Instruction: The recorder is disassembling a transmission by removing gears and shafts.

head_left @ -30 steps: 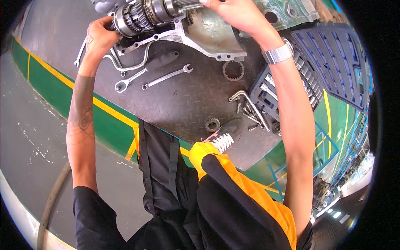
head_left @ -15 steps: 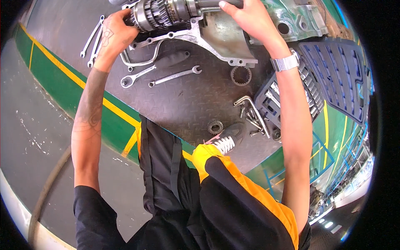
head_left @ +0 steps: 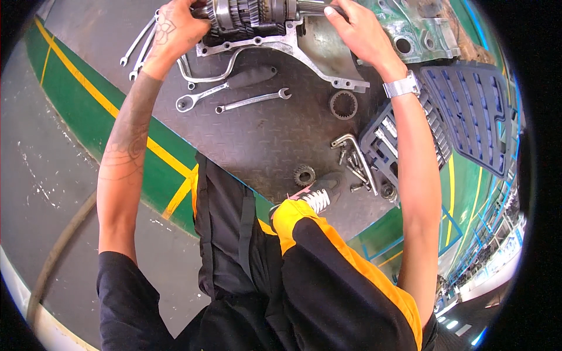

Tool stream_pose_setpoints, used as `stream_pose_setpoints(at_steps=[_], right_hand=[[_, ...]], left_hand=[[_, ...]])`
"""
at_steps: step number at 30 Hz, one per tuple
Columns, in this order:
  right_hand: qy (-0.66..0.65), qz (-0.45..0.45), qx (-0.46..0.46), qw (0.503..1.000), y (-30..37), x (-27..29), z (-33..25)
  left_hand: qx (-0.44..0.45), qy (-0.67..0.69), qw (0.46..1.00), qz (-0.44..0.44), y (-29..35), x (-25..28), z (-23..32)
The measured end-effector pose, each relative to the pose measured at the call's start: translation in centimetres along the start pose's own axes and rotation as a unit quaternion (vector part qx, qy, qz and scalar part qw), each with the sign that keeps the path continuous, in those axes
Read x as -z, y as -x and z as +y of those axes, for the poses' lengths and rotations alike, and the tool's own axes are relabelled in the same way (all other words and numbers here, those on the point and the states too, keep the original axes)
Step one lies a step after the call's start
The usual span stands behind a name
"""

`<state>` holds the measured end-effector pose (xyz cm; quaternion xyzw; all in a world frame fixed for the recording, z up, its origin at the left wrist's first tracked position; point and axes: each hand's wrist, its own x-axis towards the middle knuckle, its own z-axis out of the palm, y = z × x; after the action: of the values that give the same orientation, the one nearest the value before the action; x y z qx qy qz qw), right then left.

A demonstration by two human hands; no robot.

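Observation:
A metal gear cluster on a shaft [head_left: 252, 14] lies across the top of the view, over a flat aluminium housing plate [head_left: 319, 50]. My left hand [head_left: 175, 29] grips the cluster's left end. My right hand [head_left: 360, 32], with a metal watch on the wrist, holds the shaft at the right end. Both arms reach out from the lower edge over the dark checker-plate bench [head_left: 263, 140].
Two spanners [head_left: 252, 100] and a dark-handled ratchet [head_left: 234, 85] lie below the plate. A toothed ring [head_left: 343, 104], a small gear [head_left: 304, 175], loose bolts [head_left: 351, 164] and a blue socket tray [head_left: 398, 140] sit at the right. A grey casing [head_left: 415, 29] stands behind. My shoe [head_left: 319, 193] rests on the bench edge.
The view has shifted so the bench and tools sit lower and further right in the frame. Both hands remain on the gear cluster, which still lies over the plate.

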<state>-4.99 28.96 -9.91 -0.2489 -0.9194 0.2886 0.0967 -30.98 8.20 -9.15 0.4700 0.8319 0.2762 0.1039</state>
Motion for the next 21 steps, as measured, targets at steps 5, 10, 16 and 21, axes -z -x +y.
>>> stream_pose_setpoints(at_steps=[5, 10, 16, 21], right_hand=[[0.022, 0.033, 0.022, 0.999, -0.8, -0.6, 0.1], [0.043, 0.04, -0.03, 0.998, -1.9, -0.5, -0.3], [0.078, 0.045, -0.074, 0.993, -2.1, -0.9, -1.0], [0.063, 0.025, -0.125, 0.99, -2.2, -0.7, -1.9]], left_hand=[[-0.01, 0.015, 1.0, -0.011, 0.2, -0.4, -0.4], [0.031, 0.013, 0.999, -0.038, 0.2, -0.8, -0.1], [-0.079, 0.008, 0.996, 0.036, 0.1, -2.0, -2.9], [-0.107, -0.026, 0.993, 0.049, -0.3, -2.1, -4.1]])
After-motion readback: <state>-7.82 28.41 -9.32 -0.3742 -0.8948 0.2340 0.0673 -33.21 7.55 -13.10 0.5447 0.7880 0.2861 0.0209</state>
